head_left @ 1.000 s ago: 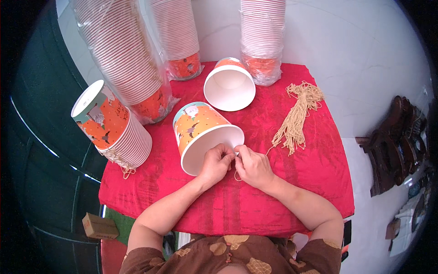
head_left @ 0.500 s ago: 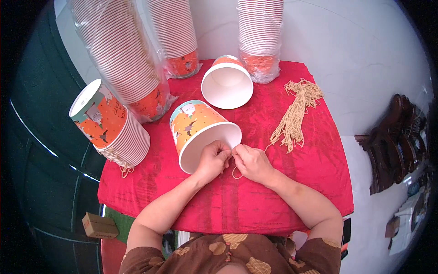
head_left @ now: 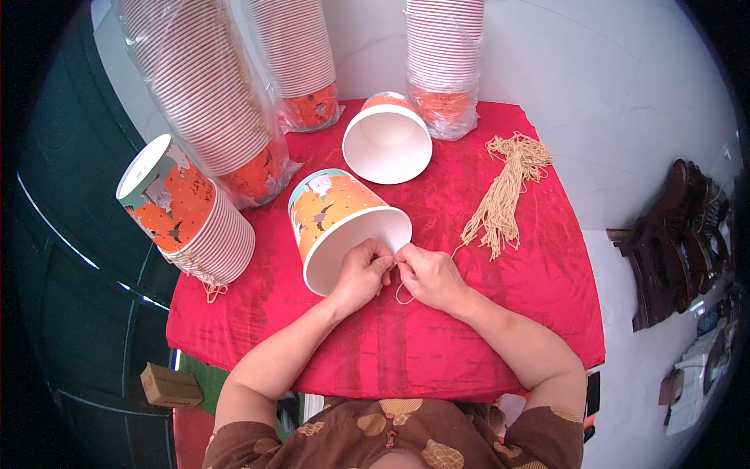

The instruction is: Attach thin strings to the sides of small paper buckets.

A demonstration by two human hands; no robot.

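Note:
An orange paper bucket [head_left: 332,207] lies on its side before me, its white mouth turned toward me. At the right lower part of its rim, my left hand [head_left: 364,275] is closed in a pinch, the fingers partly inside the mouth. My right hand [head_left: 428,275] pinches beside it, the fingertips of both nearly touching. A thin beige string [head_left: 403,297] runs between the fingers, and a small loop of it hangs below onto the cloth. The fingers hide how the string meets the bucket. To the right lies a bundle of beige strings [head_left: 500,203].
A second bucket [head_left: 387,147] lies behind, its mouth facing me. Nested buckets [head_left: 186,209] with strings at their rims lean at left. Tall plastic-wrapped bucket stacks [head_left: 199,86] stand at the back. Red cloth [head_left: 539,313] covers the table; a cardboard box [head_left: 170,385] sits below left.
Both hands stay at the bucket's rim, with only a slight shift of the fingers on the string. The whole view has moved a little.

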